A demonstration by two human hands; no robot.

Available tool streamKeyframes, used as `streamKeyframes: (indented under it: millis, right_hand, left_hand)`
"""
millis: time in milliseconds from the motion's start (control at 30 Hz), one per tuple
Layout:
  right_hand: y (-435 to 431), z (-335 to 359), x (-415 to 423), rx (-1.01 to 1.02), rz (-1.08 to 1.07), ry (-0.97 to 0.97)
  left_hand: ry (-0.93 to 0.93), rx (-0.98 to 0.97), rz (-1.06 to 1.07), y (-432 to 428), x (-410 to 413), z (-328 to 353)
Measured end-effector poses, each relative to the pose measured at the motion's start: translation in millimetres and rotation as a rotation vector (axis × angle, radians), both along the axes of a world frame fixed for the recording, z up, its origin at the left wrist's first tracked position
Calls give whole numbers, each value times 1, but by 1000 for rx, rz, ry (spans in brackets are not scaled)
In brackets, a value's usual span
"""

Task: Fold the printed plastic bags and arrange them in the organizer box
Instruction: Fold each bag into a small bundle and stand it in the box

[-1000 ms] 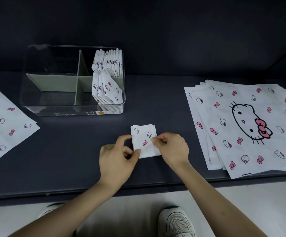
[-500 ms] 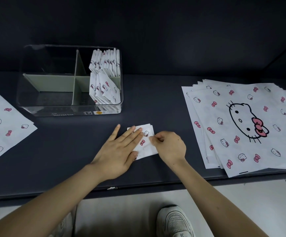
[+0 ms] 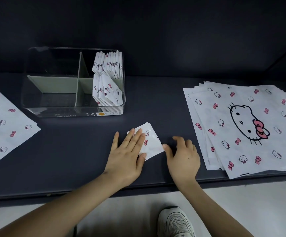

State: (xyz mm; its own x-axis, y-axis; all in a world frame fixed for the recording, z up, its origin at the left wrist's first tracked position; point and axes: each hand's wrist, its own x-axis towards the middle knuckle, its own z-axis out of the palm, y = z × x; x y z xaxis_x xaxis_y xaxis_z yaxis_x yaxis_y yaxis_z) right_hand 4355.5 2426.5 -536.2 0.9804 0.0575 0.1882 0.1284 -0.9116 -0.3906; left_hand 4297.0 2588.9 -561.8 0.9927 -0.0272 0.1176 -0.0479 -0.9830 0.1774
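Released by the right hand (image 3: 183,156), whose fingers now hover spread beside it, the folded bag (image 3: 151,142) lies at lower centre under the flat, splayed left hand (image 3: 126,154). Pressing each crease firmly before lifting should keep it compact for the organizer box (image 3: 73,112) at upper left.
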Motion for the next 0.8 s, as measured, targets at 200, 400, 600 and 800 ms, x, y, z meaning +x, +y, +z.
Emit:
streamKeyframes:
  millis: [200,400,600,800]
  right_hand:
    - [21,16,6,163,19,429]
    - [27,37,24,258,16,681]
    - [22,64,22,616,198,656]
    - [21,106,33,746,406,819]
  left_hand:
    - [9,3,65,-9,0,-3]
    - [27,-51,62,-8,-1,-1]
    - [-188,-609,178,15,1,35]
    - [26,-1401,360,41,13,94]
